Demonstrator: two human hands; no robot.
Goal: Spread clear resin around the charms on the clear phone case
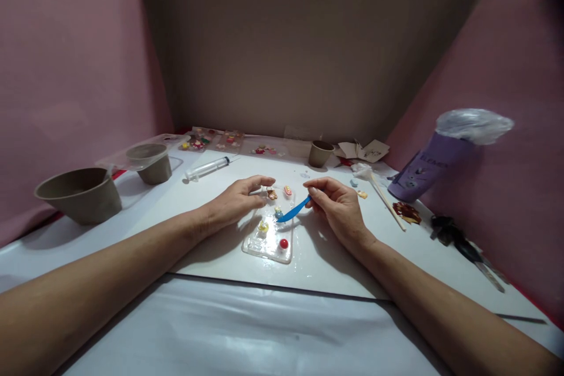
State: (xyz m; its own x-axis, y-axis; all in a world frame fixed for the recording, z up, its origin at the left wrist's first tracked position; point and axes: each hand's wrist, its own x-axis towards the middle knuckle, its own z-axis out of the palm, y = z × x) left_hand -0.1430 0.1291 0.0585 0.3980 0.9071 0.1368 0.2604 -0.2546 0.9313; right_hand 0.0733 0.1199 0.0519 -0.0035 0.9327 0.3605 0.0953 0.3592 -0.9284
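A clear phone case (271,248) with a shiny wet-looking surface lies on the white board (211,263), with several small charms on it. Among these are a red ball (284,244), a yellow charm (263,227), a brown charm (272,194) and a pink-and-yellow one (288,190). My right hand (335,205) pinches a blue plastic knife (294,210), its tip at a bluish charm (278,211) near the middle of the case. My left hand (240,202) is at the case's upper left edge, thumb and fingers apart, holding nothing.
At left stand two grey-brown pots (83,195) and a syringe (207,169). Charms in clear packs (230,140) and a small brown pot (320,154) are at the back. On the right are a wooden stick (388,202), a purple tumbler (425,170) and a dark-handled tool (462,247).
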